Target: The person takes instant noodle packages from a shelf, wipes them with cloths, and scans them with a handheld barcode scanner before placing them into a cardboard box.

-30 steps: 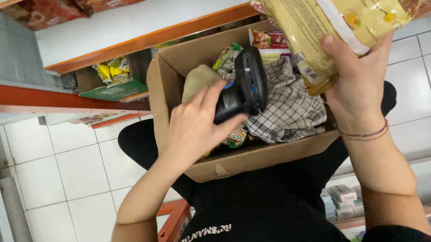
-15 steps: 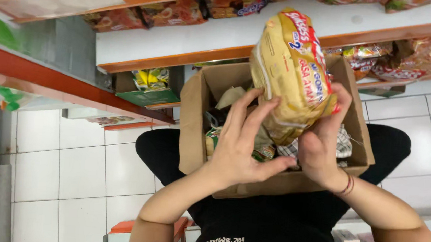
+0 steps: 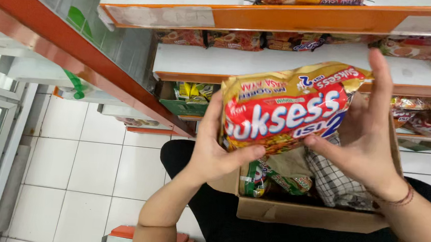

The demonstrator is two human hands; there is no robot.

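White shelf (image 3: 281, 65) carries snack packets (image 3: 232, 39)

We have a single view, from a camera worn on the head, looking steeply down past the chest at our own lap. It sits close: the left hand (image 3: 213, 154) and right hand (image 3: 365, 143) fill the middle of the frame, holding a noodle packet (image 3: 283, 108) over a cardboard box (image 3: 310, 215). The top of the frame faces the store shelves (image 3: 285, 21), and the white tiled floor (image 3: 88, 177) lies to the left. No second view overlaps it.
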